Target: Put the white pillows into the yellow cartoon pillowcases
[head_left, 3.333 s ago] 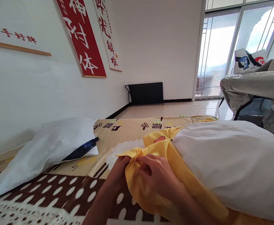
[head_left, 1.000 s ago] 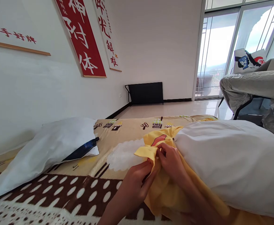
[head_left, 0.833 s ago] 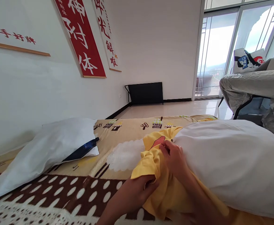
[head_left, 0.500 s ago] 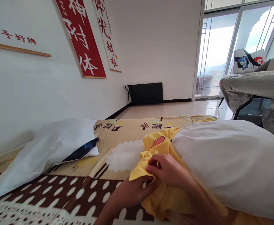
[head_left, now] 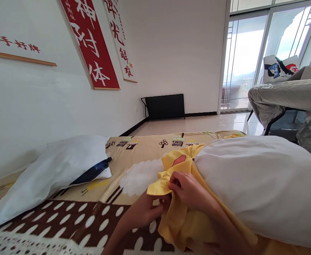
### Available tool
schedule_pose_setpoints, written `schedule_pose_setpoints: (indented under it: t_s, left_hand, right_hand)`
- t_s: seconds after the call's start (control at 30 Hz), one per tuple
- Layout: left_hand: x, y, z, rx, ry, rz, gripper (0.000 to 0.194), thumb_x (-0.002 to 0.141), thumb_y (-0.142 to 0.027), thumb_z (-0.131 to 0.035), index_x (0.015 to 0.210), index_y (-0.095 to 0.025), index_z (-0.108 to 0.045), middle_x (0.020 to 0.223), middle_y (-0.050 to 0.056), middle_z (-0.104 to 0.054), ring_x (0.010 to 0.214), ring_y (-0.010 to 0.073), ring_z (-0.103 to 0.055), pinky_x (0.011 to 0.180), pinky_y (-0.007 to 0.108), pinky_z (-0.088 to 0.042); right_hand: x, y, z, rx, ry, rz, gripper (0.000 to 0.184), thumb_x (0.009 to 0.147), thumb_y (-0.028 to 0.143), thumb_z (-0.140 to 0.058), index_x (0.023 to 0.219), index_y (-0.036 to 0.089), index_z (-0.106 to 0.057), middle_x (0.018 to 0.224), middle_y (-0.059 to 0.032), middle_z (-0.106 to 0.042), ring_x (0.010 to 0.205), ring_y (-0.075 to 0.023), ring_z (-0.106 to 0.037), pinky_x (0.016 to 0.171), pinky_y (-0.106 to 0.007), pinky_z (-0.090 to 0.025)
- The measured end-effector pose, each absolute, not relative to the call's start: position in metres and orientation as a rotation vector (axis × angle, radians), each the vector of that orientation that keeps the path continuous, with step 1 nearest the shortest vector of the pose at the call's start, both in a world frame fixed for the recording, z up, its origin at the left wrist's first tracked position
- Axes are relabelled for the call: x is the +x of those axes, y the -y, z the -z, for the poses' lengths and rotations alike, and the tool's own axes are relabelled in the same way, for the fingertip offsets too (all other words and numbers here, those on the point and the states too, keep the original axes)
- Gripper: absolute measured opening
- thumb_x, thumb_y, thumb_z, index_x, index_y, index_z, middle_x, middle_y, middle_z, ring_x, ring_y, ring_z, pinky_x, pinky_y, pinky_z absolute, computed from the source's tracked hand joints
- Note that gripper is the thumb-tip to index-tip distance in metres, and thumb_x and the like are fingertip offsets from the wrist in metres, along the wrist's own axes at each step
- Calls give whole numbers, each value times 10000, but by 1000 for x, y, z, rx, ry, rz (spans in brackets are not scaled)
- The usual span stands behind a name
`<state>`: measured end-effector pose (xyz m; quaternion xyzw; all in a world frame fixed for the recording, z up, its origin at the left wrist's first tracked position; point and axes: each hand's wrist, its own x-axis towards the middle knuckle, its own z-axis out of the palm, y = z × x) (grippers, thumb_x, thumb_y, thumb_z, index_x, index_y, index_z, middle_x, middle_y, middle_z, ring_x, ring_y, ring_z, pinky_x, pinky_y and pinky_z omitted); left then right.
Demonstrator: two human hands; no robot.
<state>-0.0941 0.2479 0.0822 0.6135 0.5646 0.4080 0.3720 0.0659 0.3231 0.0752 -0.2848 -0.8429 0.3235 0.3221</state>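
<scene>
A yellow pillowcase (head_left: 176,226) lies gathered on the bed, with a red-pink printed patch on its upper part. My right hand (head_left: 188,189) pinches its edge between thumb and fingers. Just left of and below it, my left hand (head_left: 146,212) has curled fingers at the underside of the same edge; the fingertips are partly hidden by the cloth. A large white pillow (head_left: 261,180) rests to the right, with yellow cloth running along its near side and left end.
Another white pillow (head_left: 73,161) with a navy strip lies at left by the wall. Under everything spreads a brown and beige patterned blanket (head_left: 91,216). Beyond the bed, a black folded panel (head_left: 164,106) leans at the wall; a covered table (head_left: 285,92) stands right.
My left hand has shifted slightly left and down from the right hand, and the cloth's edge hangs flatter between them. My right hand stays on the edge, a little higher.
</scene>
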Motion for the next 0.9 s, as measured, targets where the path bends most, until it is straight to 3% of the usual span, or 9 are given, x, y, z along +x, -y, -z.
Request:
schedule_pose_setpoints:
  t_s: [0.17,0.43,0.63,0.9]
  left_hand:
    - [-93,-260,-79,1493,-1433,-1256,275,767,-349,-559,565,-162,-560,531,9,-537,535,128,-466,530,226,-349]
    - [-87,-261,-71,1364,-1465,-1373,314,739,-420,-623,597,-157,-524,511,-29,-452,487,91,-364,465,213,-289]
    - [-91,-264,-70,1089,-1381,-1530,243,599,-330,-732,662,-141,-594,536,-30,-499,499,93,-416,491,211,-333]
    - [-101,-263,-77,846,-1261,-1647,207,561,-241,-709,733,-136,-660,571,6,-611,602,174,-581,560,242,-428]
  right_hand:
    - [62,-323,-76,-732,2103,-907,118,821,173,-499,706,186,-476,651,31,-522,607,-107,-431,584,-231,-317]
    - [59,-320,-77,-681,2072,-946,113,834,179,-487,722,189,-479,640,33,-523,592,-104,-436,579,-226,-319]
    - [57,-319,-76,-712,2151,-832,188,896,246,-453,718,195,-419,678,32,-508,616,-108,-409,590,-239,-296]
    - [60,-320,-76,-803,2199,-739,206,913,267,-407,721,195,-426,689,16,-530,629,-118,-429,590,-248,-273]
